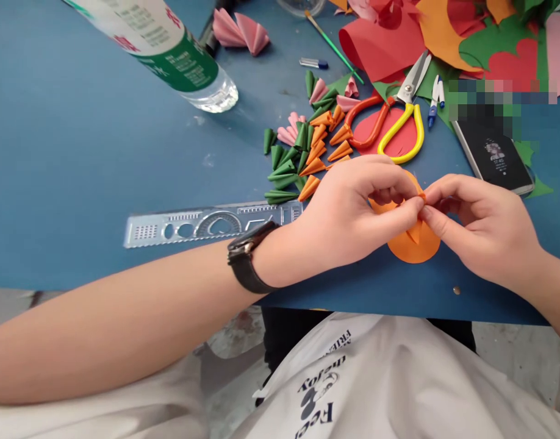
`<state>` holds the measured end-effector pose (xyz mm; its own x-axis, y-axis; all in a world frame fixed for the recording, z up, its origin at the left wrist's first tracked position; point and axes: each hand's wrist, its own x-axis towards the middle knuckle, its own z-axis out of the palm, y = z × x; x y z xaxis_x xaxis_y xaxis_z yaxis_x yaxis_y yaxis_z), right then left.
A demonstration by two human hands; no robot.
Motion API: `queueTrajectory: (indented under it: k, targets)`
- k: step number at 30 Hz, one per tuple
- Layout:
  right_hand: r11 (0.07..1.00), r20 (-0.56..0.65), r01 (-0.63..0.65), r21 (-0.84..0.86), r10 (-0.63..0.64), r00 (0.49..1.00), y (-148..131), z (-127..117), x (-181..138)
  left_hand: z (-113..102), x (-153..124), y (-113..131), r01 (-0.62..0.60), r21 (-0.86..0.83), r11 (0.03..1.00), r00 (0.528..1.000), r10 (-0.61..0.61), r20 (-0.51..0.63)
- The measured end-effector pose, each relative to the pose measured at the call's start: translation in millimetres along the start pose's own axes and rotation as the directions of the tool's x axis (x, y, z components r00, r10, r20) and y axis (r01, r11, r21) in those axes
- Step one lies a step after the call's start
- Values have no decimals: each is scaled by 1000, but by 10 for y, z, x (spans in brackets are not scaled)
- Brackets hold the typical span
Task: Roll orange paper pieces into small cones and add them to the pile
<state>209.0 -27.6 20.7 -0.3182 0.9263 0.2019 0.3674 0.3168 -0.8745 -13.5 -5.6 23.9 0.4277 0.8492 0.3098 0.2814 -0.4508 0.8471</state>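
Observation:
My left hand (353,210) and my right hand (484,225) meet over the near edge of a blue table (78,158). Both pinch the same orange paper circle (415,244), fingertips pressed together at its folded upper edge. The circle's lower half shows below my fingers; the rest is hidden by my hands. A black watch (247,259) sits on my left wrist. Just beyond my left hand lies a heap of small rolled paper cones (307,149), orange, green and pink.
Scissors with orange and yellow handles (392,119) lie past the hands. A phone (493,152) is at the right, a clear stencil ruler (207,222) at the left, a plastic bottle (170,52) at the back left. Coloured paper sheets (445,30), a paintbrush (332,46) and pens lie farther back.

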Motion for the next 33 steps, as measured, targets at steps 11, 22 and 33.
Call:
queueTrajectory:
  k: [11, 22, 33]
  targets:
    - [979, -22, 199, -41, -200, 980, 75, 43, -36, 41, -74, 59, -91, -77, 993, 996, 89, -32]
    - [994, -43, 105, -6, -105, 993, -11, 54, -20, 38, -69, 33, -30, -69, 997, 998, 25, -65]
    - [995, -42, -33, 91, 37, 998, -65, 42, -4, 32, -83, 83, 21, -123, 992, 999, -24, -29]
